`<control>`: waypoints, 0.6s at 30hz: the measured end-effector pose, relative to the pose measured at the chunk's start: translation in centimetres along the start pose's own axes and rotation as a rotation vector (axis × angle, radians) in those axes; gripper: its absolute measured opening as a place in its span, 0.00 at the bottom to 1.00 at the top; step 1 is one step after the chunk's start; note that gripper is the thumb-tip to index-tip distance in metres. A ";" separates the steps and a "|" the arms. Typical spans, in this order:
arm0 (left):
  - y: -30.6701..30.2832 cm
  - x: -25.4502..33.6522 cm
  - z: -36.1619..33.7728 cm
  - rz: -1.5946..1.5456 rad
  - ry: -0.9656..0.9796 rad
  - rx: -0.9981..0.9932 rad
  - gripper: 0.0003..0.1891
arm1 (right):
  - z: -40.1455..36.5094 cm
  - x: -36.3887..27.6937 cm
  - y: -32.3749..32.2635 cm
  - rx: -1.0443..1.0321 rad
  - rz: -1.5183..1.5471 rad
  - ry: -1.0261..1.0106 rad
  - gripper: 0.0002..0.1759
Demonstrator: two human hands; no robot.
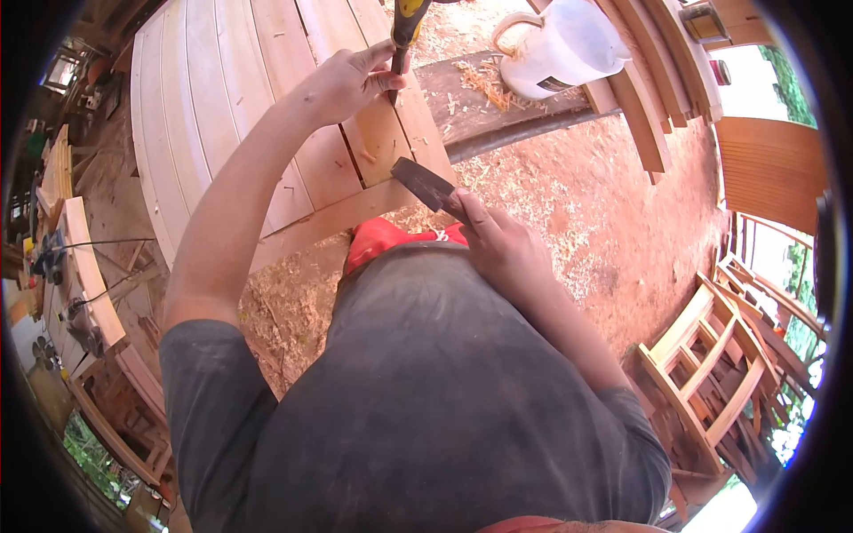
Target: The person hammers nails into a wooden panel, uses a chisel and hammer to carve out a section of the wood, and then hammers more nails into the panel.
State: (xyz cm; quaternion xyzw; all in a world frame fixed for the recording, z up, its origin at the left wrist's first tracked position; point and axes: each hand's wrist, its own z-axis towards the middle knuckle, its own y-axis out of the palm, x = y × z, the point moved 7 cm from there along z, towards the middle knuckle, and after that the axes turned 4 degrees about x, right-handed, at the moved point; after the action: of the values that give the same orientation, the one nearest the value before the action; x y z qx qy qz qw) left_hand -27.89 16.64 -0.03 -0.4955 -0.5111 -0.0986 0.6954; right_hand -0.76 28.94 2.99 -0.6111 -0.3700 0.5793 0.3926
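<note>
My left hand [351,84] is closed around the lower shaft of a yellow and black tool [408,22], held upright over the wooden panel [240,107]. The tool's dark tip meets the panel near its right edge. Lower and to the right, my right hand [505,240] grips a dark, flat-headed tool [428,186], which looks like a hammer. Its head lies over the panel's near right corner; whether it touches the wood I cannot tell. Short dark marks or nails show on the boards.
A whitish plastic jug [564,53] stands on a dark plank [498,102] beyond the panel. Stacked curved boards [644,84] are at the upper right. A wooden frame [711,373] lies at the lower right. Shavings cover the ground. Timber and tools line the left.
</note>
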 end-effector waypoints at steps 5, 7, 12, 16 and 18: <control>0.2 -0.4 0.0 -0.031 0.056 0.014 0.07 | -0.7 0.6 0.3 -0.022 0.128 0.050 0.31; -0.1 0.3 -0.2 -0.057 0.031 -0.002 0.07 | -0.3 0.9 0.0 0.002 0.238 0.083 0.32; -0.1 -0.4 0.0 0.018 -0.071 -0.026 0.07 | 0.8 1.0 -2.3 0.179 0.477 0.066 0.36; -0.2 0.0 -0.5 -0.003 -0.087 0.014 0.13 | 2.5 -2.8 -8.2 0.380 0.370 -0.156 0.36; 0.0 -1.0 -0.3 0.041 0.032 0.104 0.20 | 2.4 -3.0 -8.0 0.301 0.337 -0.159 0.37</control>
State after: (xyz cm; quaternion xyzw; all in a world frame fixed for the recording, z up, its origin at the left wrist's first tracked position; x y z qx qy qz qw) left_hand -28.19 16.05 -0.84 -0.4674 -0.4939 -0.0656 0.7303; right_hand -3.31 29.70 11.40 -0.5514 -0.2018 0.7315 0.3466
